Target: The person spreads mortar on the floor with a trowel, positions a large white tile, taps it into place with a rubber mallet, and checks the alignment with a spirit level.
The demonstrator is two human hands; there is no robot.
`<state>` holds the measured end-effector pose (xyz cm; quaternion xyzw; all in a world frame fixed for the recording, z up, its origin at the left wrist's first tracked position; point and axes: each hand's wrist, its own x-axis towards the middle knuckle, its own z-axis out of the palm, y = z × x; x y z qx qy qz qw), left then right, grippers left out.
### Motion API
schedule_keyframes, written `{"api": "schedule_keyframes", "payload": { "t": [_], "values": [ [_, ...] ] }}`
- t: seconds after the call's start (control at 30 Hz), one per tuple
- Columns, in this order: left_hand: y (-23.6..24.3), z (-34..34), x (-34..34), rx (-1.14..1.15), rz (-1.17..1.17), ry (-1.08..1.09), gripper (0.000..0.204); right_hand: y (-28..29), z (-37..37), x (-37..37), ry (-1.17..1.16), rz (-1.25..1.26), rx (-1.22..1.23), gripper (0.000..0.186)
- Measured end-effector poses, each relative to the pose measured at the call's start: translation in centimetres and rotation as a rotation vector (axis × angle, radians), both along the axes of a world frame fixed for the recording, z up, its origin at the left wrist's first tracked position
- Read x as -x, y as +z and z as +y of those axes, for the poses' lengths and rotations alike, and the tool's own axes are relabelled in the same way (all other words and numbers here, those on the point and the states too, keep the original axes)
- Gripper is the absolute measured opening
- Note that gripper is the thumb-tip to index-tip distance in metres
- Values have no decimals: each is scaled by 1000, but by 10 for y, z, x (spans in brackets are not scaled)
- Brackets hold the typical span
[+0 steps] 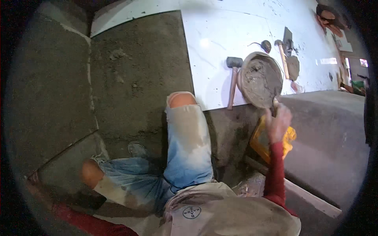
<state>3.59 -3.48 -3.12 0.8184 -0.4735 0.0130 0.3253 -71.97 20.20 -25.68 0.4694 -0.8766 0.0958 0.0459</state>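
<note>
My right hand (279, 122) grips the handle of a trowel (275, 104) at the near rim of a round bowl of grey mortar (260, 76). A rubber mallet (234, 63) lies left of the bowl on white tiles (210, 39). My left hand (37, 185) is at the dim far left, by the end of the edge of a grey slab (69, 157); its fingers are too dark to make out. My bent legs (187, 145) rest on the grey mortar surface (134, 70) in front of me.
Right of the bowl lie another hammer (283, 63), a small dark tool (265, 46) and flat tools (288, 39). A yellow container (262, 139) sits beside a concrete step (327, 129), near a long strip (311, 196). A person (330, 17) is at the top right.
</note>
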Motion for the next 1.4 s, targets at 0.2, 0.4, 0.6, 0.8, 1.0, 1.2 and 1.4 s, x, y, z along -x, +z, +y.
{"api": "schedule_keyframes", "payload": {
  "t": [0.2, 0.4, 0.6, 0.8, 1.0, 1.2, 1.4],
  "values": [
    [6, 0, 53, 152, 163, -85, 54, -25, 64, 128, -124, 126, -509, 40],
    [41, 8, 23, 206, 237, -191, 50, -86, 60, 168, -144, -220, -532, 43],
    [15, 14, 8, 222, 213, -209, 57, -57, 35, 133, 70, 65, -571, 39],
    [27, 24, 30, 251, 217, -120, 58, 24, -36, 59, 98, -156, -539, 30],
    [12, 11, -29, 237, 261, -228, 74, 24, 14, 88, -160, -844, -383, 36],
    [18, 0, -14, 167, 300, -192, 75, 8, 46, 23, -324, -1093, 126, 24],
    [11, 5, 1, 209, 335, -139, 81, -40, -31, -24, 9, -825, 449, 20]
  ]
}}
